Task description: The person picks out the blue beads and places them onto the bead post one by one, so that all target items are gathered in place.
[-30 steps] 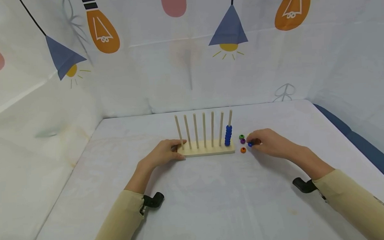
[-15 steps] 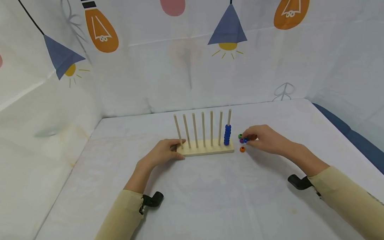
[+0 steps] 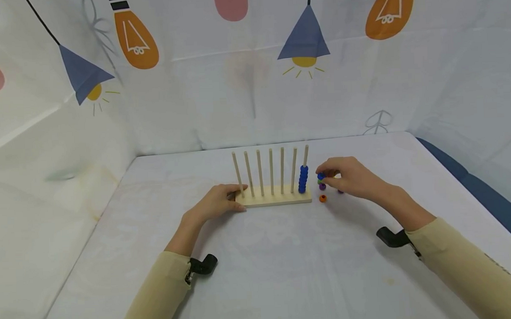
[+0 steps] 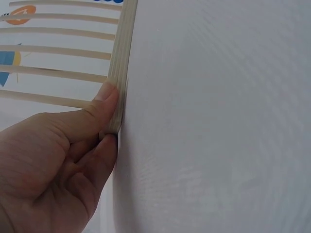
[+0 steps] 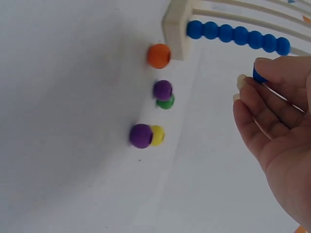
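My left hand [image 3: 216,200] grips the left end of a wooden bead rack [image 3: 278,201], thumb on its base in the left wrist view. Upright pegs [image 3: 271,173] line the base. The rightmost carries a stack of several blue beads [image 3: 303,180]; the other pegs are bare. Right of the rack, my right hand [image 3: 349,177] pinches a single blue bead [image 5: 259,75] between thumb and fingers, raised off the table and apart from the stack. Below it lie an orange bead [image 5: 159,56], a purple bead [image 5: 163,90] against a green bead [image 5: 166,102], and another purple bead [image 5: 141,136] by a yellow bead [image 5: 157,135].
A white cloth covers the table [image 3: 259,262]. Behind it hangs a white curtain [image 3: 220,104] printed with lamps and bulbs. Something dark blue [image 3: 476,184] stands beyond the right table edge.
My right hand has lifted the blue bead and carried it up and left, nearer the blue stack. A purple bead now shows below the hand. My left hand stays on the rack.
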`<state>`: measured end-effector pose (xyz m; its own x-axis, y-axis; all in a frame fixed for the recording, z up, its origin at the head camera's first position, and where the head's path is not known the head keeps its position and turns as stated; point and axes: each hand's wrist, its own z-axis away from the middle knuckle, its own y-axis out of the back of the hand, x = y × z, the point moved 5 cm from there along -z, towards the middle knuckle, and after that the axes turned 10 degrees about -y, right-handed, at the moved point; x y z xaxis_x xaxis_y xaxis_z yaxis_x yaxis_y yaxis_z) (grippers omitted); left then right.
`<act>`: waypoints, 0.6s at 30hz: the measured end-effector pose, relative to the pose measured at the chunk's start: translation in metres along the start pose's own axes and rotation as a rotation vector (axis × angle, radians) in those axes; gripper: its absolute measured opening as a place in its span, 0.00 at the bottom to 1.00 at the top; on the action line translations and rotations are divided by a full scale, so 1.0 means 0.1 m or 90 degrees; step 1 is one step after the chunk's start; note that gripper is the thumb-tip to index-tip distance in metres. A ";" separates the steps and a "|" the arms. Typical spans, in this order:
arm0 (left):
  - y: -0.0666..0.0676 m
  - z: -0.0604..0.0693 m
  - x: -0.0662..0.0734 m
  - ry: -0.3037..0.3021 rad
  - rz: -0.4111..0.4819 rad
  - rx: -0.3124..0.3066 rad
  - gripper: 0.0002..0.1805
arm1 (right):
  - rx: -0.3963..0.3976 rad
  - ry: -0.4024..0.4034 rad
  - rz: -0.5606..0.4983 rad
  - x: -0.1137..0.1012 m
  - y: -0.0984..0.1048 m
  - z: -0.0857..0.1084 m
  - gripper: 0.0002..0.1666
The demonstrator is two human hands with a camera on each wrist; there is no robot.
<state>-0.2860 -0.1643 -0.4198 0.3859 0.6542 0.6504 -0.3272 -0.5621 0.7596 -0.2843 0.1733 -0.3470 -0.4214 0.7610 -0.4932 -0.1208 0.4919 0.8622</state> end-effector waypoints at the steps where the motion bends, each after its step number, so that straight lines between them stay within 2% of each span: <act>1: 0.00 0.00 0.00 0.000 0.001 0.000 0.36 | 0.006 0.004 -0.002 -0.02 0.02 0.00 0.16; 18: -0.01 0.02 0.02 0.003 0.013 -0.010 0.37 | 0.057 0.051 -0.029 -0.28 0.20 -0.11 0.14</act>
<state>-0.2836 -0.1634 -0.4192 0.3745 0.6456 0.6655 -0.3480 -0.5674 0.7463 -0.2846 0.1570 -0.3149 -0.4883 0.7021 -0.5182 -0.0619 0.5645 0.8231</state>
